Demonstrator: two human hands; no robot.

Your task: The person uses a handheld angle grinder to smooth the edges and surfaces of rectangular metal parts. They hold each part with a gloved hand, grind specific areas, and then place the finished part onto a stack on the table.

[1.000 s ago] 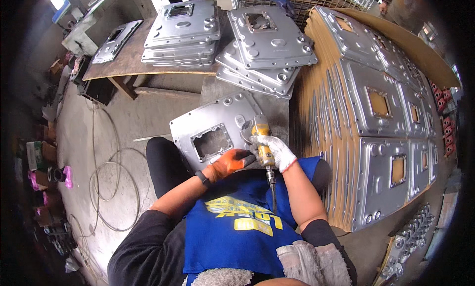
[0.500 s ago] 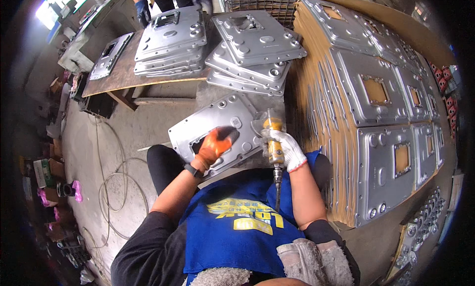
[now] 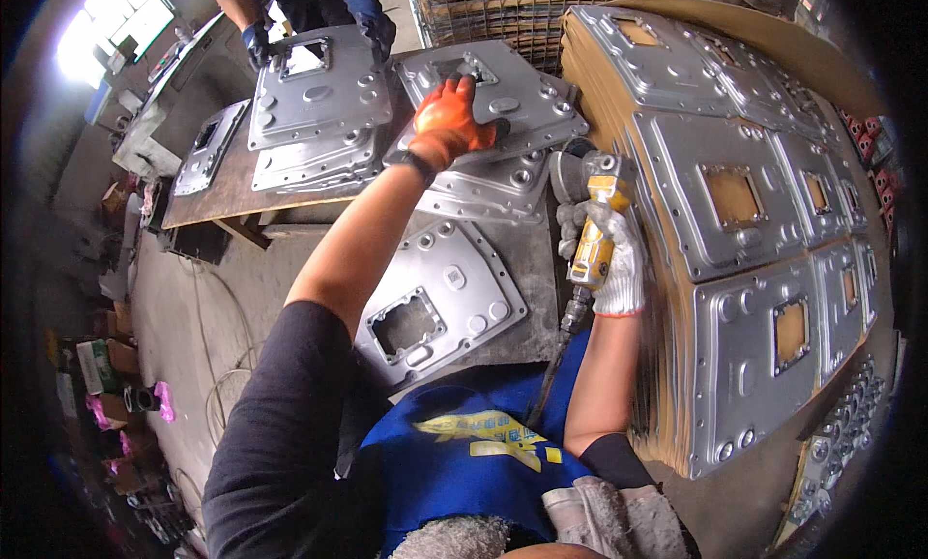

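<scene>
Here our left hand (image 3: 449,122) lies flat, fingers apart, on the top plate (image 3: 503,100) of a stack. Just right of that plate, our right hand (image 3: 611,259) is clamped on a yellow air grinder (image 3: 592,225). Left of it, a co-worker's gloved hands (image 3: 372,22) grip another plate (image 3: 314,85).

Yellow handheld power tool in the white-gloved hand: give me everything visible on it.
The yellow handheld power tool has a yellow body, a grey metal head with a round disc at its far end, and a dark hose leaving its near end toward the person's torso. It looks like an air grinder. The right hand, in a white knit glove, grips the body. It is held nearly upright in the picture, head away from the person, between the grey workbench and the stacked panels.
</scene>
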